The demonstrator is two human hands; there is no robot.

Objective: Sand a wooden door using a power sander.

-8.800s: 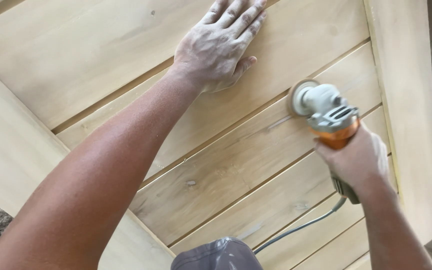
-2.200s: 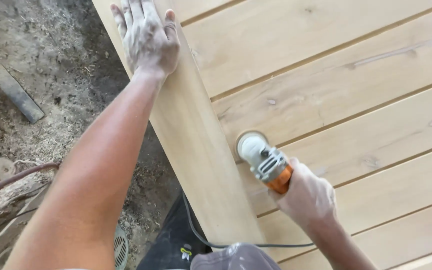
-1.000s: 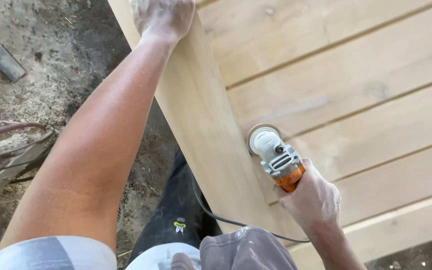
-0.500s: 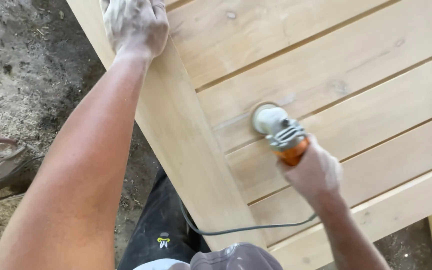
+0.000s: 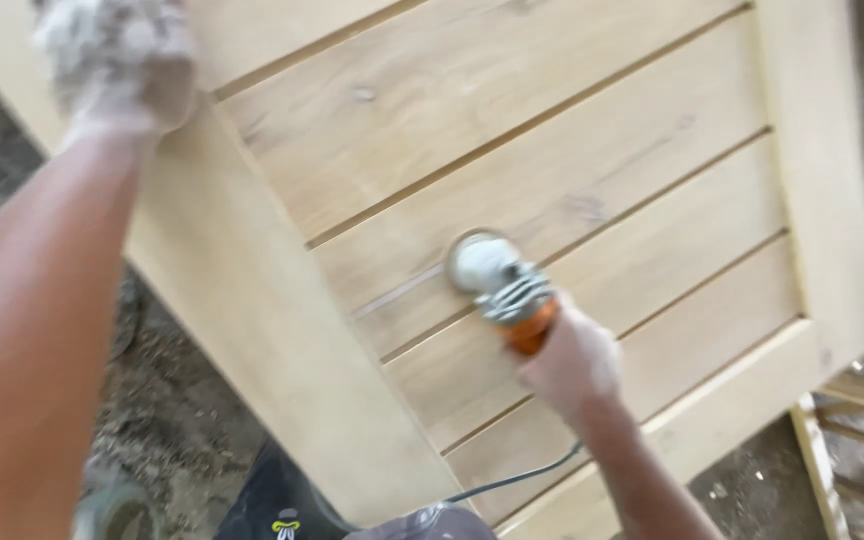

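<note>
Since half a second ago the sander (image 5: 500,283) has slid a little down and left along its board, and the whole view has swung so that the right stile and bottom rail of the wooden door panel (image 5: 812,190) now show, while everything is smeared by motion. The right hand (image 5: 569,365) is wrapped tight around the sander's orange body, holding its round pad flat against a slat just beside one of the dark grooves. The left hand (image 5: 117,55), white with dust, rests on the left stile near the top corner; the blur hides whether its fingers are spread flat or curled over the edge. The grey power cord (image 5: 512,480) trails from under the right wrist down across the bottom rail toward the person's dark trousers (image 5: 282,505). The main risk seems to be the pad's rim dropping into the groove: tipped even slightly, it could dig a scallop into the slat's edge or kick sideways. One-handed control makes that more likely. The cord lies near the pad's line of travel and could snag on the rail corner or be drawn under the disc. The panel, braced only by the left hand, could shift if pressure goes uneven.
</note>
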